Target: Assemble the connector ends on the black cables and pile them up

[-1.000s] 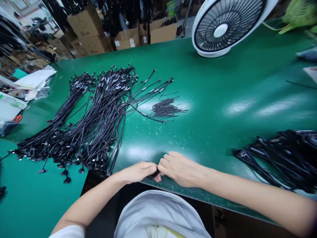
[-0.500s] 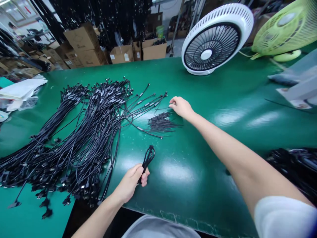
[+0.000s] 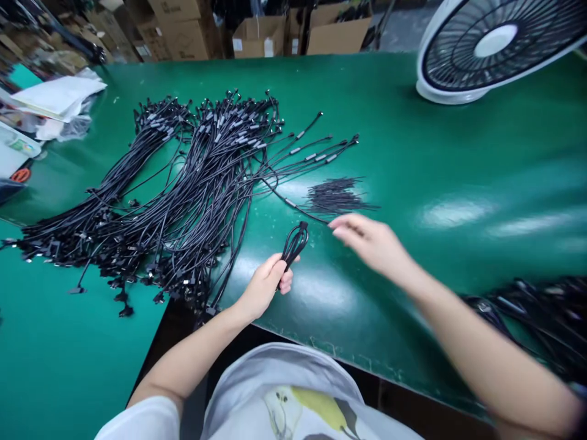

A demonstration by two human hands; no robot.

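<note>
My left hand (image 3: 266, 284) is closed around a folded black cable (image 3: 295, 242), whose loops and dark plug end stick up above the fist. Farther right, my right hand (image 3: 373, 241) has thumb and fingers drawn together, slightly blurred. Its fingertips are at the tip of a single stray cable (image 3: 307, 213); whether they touch it, or hold something thin, I cannot make out. Just beyond them lies a pile of short, thin black twist ties (image 3: 337, 195). Left of both hands spreads a large heap of black cables (image 3: 202, 183) with grey sleeves near their far ends.
A white fan (image 3: 495, 43) stands at the back right of the green table (image 3: 389, 134). More black cables (image 3: 541, 318) lie at the right edge. Papers and plastic bags (image 3: 64, 101) are at the far left. Cardboard boxes (image 3: 259, 36) stand behind the table.
My right hand has come back from the far side of the twist-tie pile toward my left hand. My left hand still grips the folded cable. The view has tilted down and shifted.
</note>
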